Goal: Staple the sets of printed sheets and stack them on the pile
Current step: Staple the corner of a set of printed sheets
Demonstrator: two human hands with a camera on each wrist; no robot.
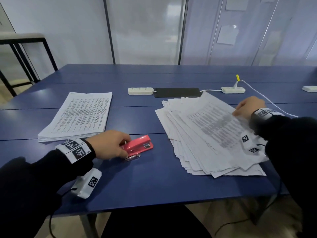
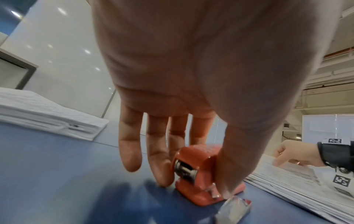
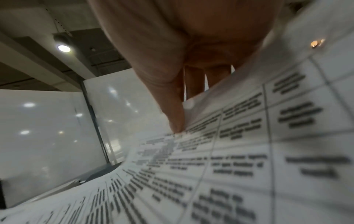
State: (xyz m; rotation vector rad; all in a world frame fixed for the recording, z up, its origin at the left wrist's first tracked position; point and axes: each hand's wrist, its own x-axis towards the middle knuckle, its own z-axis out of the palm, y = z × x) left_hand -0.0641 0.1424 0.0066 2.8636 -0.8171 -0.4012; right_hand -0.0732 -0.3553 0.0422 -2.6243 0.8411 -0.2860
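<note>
Red and small, the stapler (image 1: 137, 145) sits on the blue table (image 1: 145, 182) near its front edge, left of centre. The left hand (image 1: 109, 145) grips its rear end: the thumb (image 2: 231, 171) presses 1 side and the fingers (image 2: 160, 163) reach down the other, tips touching the tabletop. A small strip of staples (image 1: 132, 158) lies just beside the stapler on its near side.

To the left and farther back rests the neat pile of printed sheets (image 1: 78, 115), squared up, with a staple visible in 1 corner in the left wrist view. On the right lies a fanned, untidy heap of loose printed sheets (image 1: 205, 140). The right hand (image 1: 249, 107) is at the heap's far right edge, thumb (image 3: 172, 106) on top of the uppermost sheet and fingers beneath its lifted edge, pinching it.

Far across the table lie 2 white power strips (image 1: 140, 91) (image 1: 233, 90) with a black rectangular pad (image 1: 176, 92) between them, and a white cable (image 1: 267, 100) runs past the right hand.
</note>
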